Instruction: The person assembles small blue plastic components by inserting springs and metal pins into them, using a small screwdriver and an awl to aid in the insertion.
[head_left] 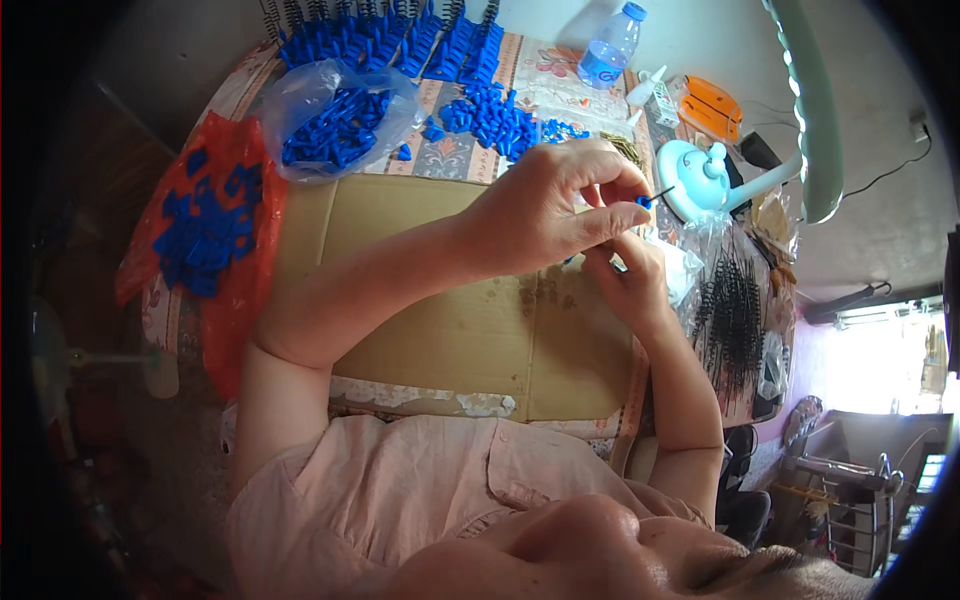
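Note:
My left hand (pixel 560 205) is raised over the right part of the cardboard sheet (pixel 430 330). Between its thumb and fingers it pinches a small blue plastic piece (pixel 643 202), from which a thin dark rod sticks out to the upper right. Just below, close to the left wrist and thumb, is my right hand (pixel 637 280). Its fingers are curled in, and a speck of blue shows near their tips; what they hold is mostly hidden. Beyond the hands lies a heap of small blue parts (pixel 495 120).
At the left are a clear bag (pixel 340 125) of blue parts and a red bag (pixel 203 225) with blue square pieces. Blue racks with black coils (pixel 400 45) stand at the back. A bottle (pixel 610 50), lamp base (pixel 693 180) and black coiled rods (pixel 735 315) are on the right.

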